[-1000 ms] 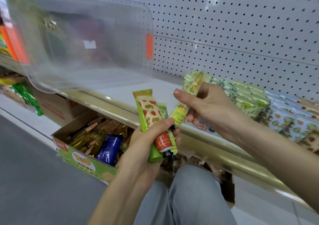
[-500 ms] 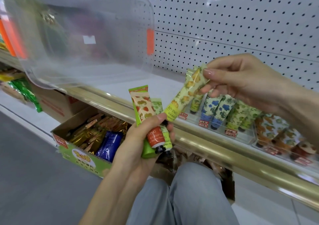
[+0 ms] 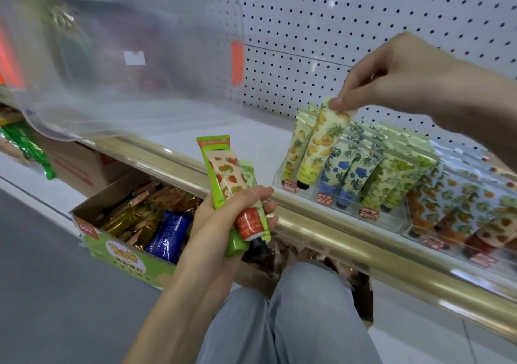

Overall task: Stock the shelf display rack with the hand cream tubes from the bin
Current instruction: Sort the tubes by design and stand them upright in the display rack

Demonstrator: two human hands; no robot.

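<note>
The pineapple tube (image 3: 321,142) is pinched at its crimped top by the right hand (image 3: 391,75). Below the grip its long axis is tilted down-left, cap at the display rack's (image 3: 310,191) leftmost slot. Three spare tubes (image 3: 226,176) are gripped by the left hand (image 3: 221,224), farther from the rack.

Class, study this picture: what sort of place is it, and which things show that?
Most likely a shop aisle. A pegboard wall backs a shelf where a clear rack holds rows of hand cream tubes behind small price tags, and an open box of wrapped snacks sits below.
</note>
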